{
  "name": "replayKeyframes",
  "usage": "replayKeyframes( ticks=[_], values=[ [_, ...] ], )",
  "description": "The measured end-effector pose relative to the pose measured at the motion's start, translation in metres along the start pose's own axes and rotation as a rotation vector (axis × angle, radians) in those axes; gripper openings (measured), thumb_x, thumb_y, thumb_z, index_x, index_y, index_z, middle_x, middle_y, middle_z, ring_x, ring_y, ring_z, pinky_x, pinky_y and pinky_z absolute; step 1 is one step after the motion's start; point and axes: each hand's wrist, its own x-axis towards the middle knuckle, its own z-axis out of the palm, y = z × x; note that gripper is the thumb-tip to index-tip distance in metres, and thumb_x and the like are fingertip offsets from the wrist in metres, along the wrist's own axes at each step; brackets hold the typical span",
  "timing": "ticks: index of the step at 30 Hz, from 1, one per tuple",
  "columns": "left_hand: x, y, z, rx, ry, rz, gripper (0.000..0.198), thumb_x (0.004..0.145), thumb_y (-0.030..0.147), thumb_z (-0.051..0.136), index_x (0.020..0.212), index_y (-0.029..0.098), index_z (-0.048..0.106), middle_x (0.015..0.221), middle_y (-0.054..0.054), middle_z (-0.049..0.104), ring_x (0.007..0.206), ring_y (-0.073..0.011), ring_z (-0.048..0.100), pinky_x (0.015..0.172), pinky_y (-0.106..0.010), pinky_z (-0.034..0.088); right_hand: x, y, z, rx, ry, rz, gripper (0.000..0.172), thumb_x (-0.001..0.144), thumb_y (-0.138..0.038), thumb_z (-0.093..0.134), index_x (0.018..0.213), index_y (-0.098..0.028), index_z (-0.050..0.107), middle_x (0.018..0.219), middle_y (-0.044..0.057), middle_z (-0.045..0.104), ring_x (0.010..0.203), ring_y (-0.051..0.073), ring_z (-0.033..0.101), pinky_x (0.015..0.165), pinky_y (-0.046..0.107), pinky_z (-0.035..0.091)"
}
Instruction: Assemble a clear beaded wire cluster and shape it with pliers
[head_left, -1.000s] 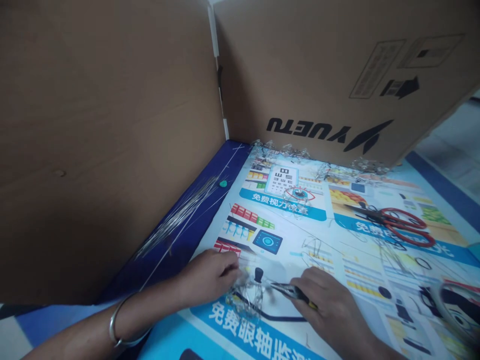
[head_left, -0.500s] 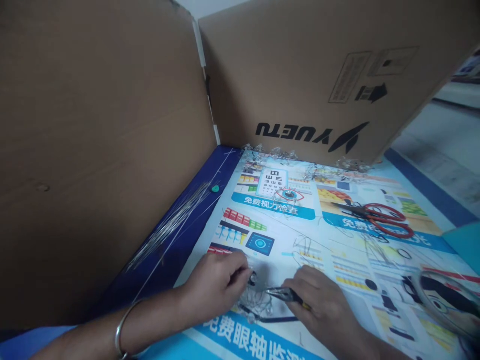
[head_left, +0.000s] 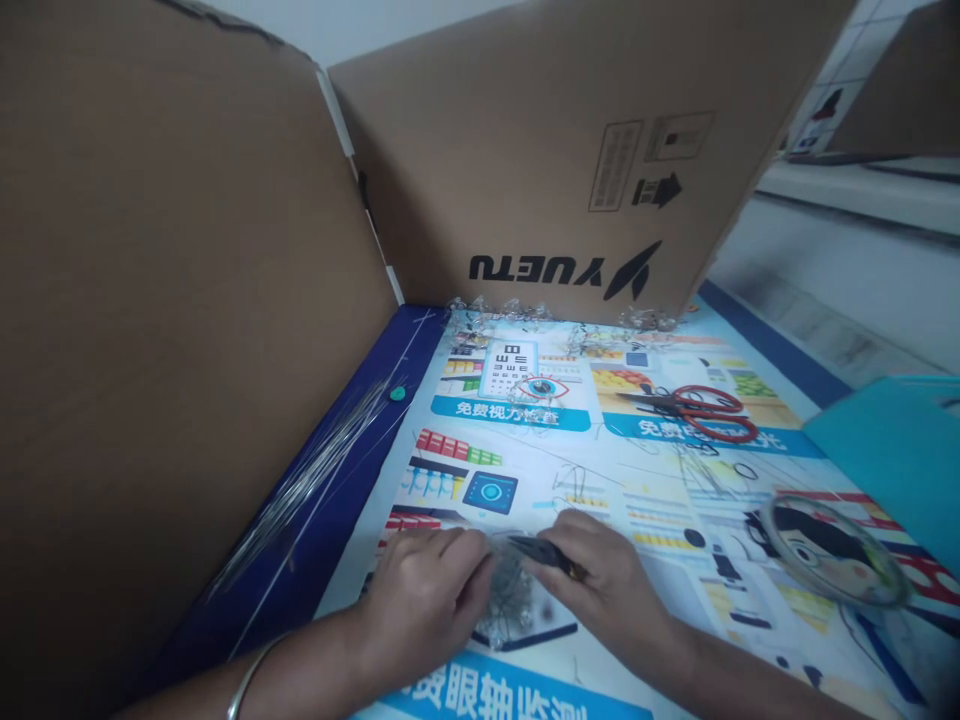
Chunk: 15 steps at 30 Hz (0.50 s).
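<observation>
My left hand [head_left: 429, 598] has its fingers closed on a tangle of thin wire with clear beads [head_left: 511, 605], which hangs at its right side over the printed sheet. My right hand [head_left: 604, 578] is wrapped round a pair of pliers [head_left: 546, 553] with dark jaws. The jaws point left, close to my left fingertips at the top of the tangle. Blur hides whether they grip a wire there.
Red-handled scissors [head_left: 701, 408] lie at the right. A bundle of straight wires [head_left: 315, 470] rests along the left. Wire-and-bead pieces [head_left: 510, 312] line the foot of the cardboard wall [head_left: 540, 150]. A clear round dish [head_left: 832, 560] sits at the right.
My right hand has brought the pliers left and up to my left fingertips. My view has turned to the right, so the table's things appear further left.
</observation>
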Motion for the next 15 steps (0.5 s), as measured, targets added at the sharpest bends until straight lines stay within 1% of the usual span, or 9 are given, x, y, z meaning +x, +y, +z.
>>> replayKeyframes(
  ticks=[3,8,15],
  values=[
    [-0.002,0.001,0.002,0.012,-0.019,-0.002,0.015,0.086,0.016,0.045,0.075,0.019,0.055,0.058,0.000,0.060,0.053,-0.0154,0.058,0.052,-0.027,0.040,0.003,-0.003,0.004,0.019,0.020,-0.013,0.028,0.086,-0.039,0.053,0.071,-0.017,0.060,0.063,0.000,0.052,0.061,0.013,0.050,0.055,0.024,0.035],
    [-0.005,0.001,0.006,0.007,0.007,0.020,0.014,0.086,0.016,0.045,0.079,0.019,0.056,0.058,0.000,0.060,0.054,-0.0156,0.058,0.055,-0.028,0.041,0.007,-0.006,0.009,0.062,0.037,0.012,0.034,0.086,-0.041,0.052,0.062,-0.018,0.056,0.059,-0.001,0.049,0.057,0.012,0.049,0.052,0.023,0.034],
    [-0.006,0.000,0.009,-0.049,0.025,0.026,0.013,0.086,0.014,0.045,0.079,0.018,0.056,0.062,-0.001,0.063,0.056,-0.0154,0.059,0.057,-0.028,0.042,0.008,-0.007,0.013,0.118,0.021,0.022,0.025,0.083,-0.038,0.056,0.070,-0.018,0.061,0.063,-0.001,0.053,0.061,0.013,0.052,0.055,0.023,0.037]
  ],
)
